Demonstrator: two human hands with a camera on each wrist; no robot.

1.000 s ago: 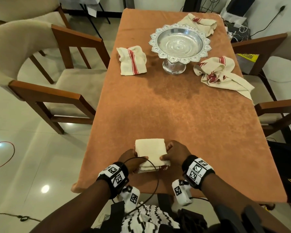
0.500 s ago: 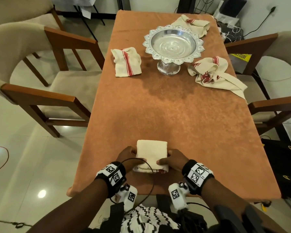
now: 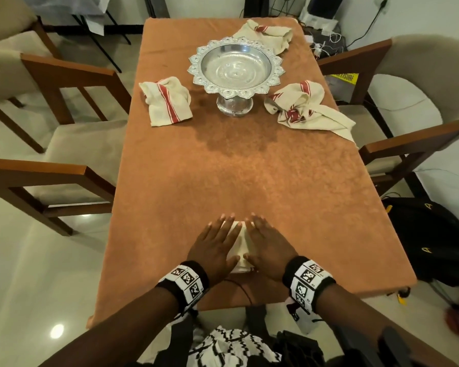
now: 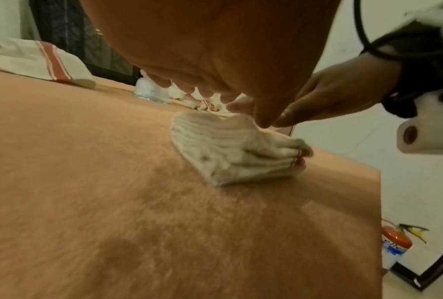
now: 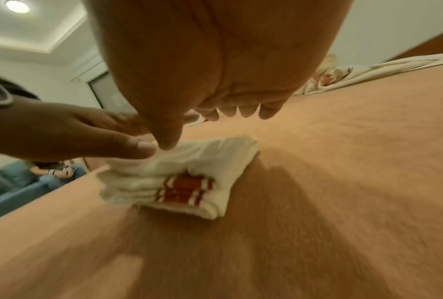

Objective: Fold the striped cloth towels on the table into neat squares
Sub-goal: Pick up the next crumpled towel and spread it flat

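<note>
Flattening step, I'd say: left hand (image 3: 214,246) and right hand (image 3: 269,247) lie open, fingers straight, gripping nothing, on the folded striped towel (image 3: 239,250), well nearer than the silver pedestal bowl (image 3: 235,68). Next probably 1 of 3 unfolded towels (image 3: 306,108) beside that bowl.

Towels (image 3: 167,102) around bowl (image 3: 236,72)

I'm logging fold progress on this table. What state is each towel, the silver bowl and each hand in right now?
Near towel: folded small, flat under both hands.
Left towel: loosely folded, red stripe up.
Right towel: crumpled, unfolded.
Far towel: crumpled behind the bowl.
Silver bowl: upright, empty.
Left hand: fingers straight, over the near towel.
Right hand: likewise.
</note>
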